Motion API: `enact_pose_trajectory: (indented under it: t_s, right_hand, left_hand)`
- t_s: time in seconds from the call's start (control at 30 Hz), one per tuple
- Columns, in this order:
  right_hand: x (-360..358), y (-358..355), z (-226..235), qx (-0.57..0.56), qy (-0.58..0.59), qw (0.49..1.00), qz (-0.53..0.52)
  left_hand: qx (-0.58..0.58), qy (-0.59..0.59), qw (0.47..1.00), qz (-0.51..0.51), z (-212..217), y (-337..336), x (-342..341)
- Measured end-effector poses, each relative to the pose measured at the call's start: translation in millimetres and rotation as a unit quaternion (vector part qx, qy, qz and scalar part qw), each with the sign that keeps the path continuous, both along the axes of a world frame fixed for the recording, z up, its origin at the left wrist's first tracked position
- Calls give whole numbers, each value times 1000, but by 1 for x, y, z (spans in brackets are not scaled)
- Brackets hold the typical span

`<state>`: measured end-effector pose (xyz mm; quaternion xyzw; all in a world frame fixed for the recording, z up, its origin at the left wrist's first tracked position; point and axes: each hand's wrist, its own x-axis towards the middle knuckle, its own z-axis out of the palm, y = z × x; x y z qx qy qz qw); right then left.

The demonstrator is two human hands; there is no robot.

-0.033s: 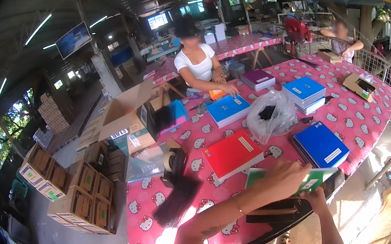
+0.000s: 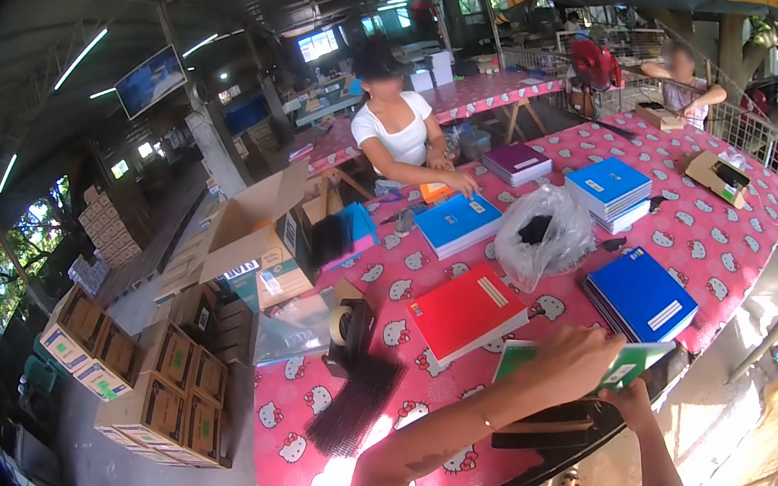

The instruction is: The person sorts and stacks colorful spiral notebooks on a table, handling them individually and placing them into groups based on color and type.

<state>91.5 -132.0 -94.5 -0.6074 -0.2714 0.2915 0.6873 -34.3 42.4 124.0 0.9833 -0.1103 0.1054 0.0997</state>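
Note:
A green notebook point(image 2: 644, 361) with a small white label is held above the table's near edge. My left hand point(image 2: 578, 362) reaches across it from the left, its fingers bent down over the cover and their tips partly hidden. On the lower edge my right hand point(image 2: 628, 395) grips the notebook. A stack of dark blue notebooks point(image 2: 642, 294) stands just beyond it, and red notebooks point(image 2: 467, 309) lie to the left of that stack. Under my left forearm a dark, open-topped box point(image 2: 543, 428) sits at the edge.
The pink patterned table point(image 2: 701, 242) carries a clear plastic bag point(image 2: 543, 238), light blue notebooks point(image 2: 608, 187), purple notebooks point(image 2: 517, 162), a tape dispenser point(image 2: 350, 331) and black mesh point(image 2: 357, 401). Across it, a person in white point(image 2: 398, 136) touches blue notebooks point(image 2: 458, 222). Cartons point(image 2: 170, 391) are stacked left.

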Motion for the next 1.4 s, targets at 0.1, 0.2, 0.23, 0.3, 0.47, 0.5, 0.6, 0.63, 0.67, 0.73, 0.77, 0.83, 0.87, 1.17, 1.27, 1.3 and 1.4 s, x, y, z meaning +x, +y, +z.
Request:
enact_pose_trajectory:
  t_s: [0.1, 0.2, 0.23, 0.3, 0.47, 0.5, 0.6, 0.63, 0.67, 0.73, 0.77, 0.83, 0.87, 1.17, 1.27, 1.3, 1.4]
  right_hand:
    - [-4, -1, -7, 10, 12, 999, 35]
    - [-3, 3, -16, 70, 27, 996, 51]
    - [-13, 9, -6, 104, 12, 994, 32]
    - [-17, 14, -16, 90, -11, 995, 31]
    - [-37, 47, -23, 86, -54, 994, -28]
    - [-36, 44, -24, 82, -52, 995, -28]
    - [-21, 41, -22, 28, -55, 998, -2]
    - [-11, 41, -29, 26, -55, 998, 0]
    - [-2, 40, -39, 37, -42, 998, 5]
    - [4, 35, -40, 42, 2, 999, 23]
    - [7, 34, -39, 39, 3, 999, 23]
    - [14, 26, -42, 31, -65, 997, 11]
    - [4, 35, -35, 59, -44, 997, -6]
    - [-92, 52, 118, -20, -651, 758, -24]
    - [-124, 95, 111, -26, -686, 726, 33]
    - [-120, 112, 97, -3, -676, 737, 26]
    - [-101, 129, 73, -16, -643, 764, 42]
  left_hand:
    - [-13, 21, 1000, 3, -13, 4, 1]
    - [-2, 53, 998, 42, -57, 29, -26]
    - [-5, 54, 998, 42, -68, 26, -38]
    - [52, -179, 976, 117, -89, 21, -61]
    - [-605, -343, 654, 298, -222, 48, -135]
    - [-733, -339, 527, 263, -232, 50, -138]
    - [-521, -77, 777, 345, -235, 48, -143]
    - [-563, -84, 764, 304, -245, 51, -142]
    - [-603, -88, 748, 264, -259, 54, -144]
    - [-497, -60, 808, 311, -287, 89, -171]
    - [-377, -97, 854, 345, -295, 110, -182]
    - [76, -107, 813, 567, -266, 163, -194]
    - [133, -105, 818, 550, -278, 183, -219]
    - [143, -151, 822, 531, -241, 159, -204]
    - [154, -143, 842, 497, -222, 150, -208]
    - [116, -142, 853, 490, -216, 151, -207]
    - [-101, -249, 853, 447, -180, 116, -187]
